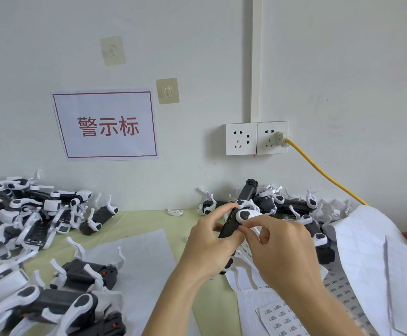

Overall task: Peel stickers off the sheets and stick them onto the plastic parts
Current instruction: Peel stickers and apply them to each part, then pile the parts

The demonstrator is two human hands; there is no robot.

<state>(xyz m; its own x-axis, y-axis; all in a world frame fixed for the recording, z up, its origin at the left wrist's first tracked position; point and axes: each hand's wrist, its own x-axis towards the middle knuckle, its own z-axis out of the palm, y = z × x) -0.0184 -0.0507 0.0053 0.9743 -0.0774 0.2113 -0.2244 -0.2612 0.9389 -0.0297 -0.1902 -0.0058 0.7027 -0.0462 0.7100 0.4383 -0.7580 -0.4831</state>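
Across the table (197, 311) lie heaps of black-and-white plastic parts (35, 229), with sticker sheets (282, 316) by the right arm. One part (231, 221) is held up, the left hand (212, 248) curled round its dark body. The right hand (282, 248) has its grip pinched at the part's edge, seemingly pressing a sticker on, though none shows; next it needs smoothing flat.

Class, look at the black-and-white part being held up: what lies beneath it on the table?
Under the held part lie sticker sheets printed with small labels. Both hands, left and right, cover much of what lies directly below.
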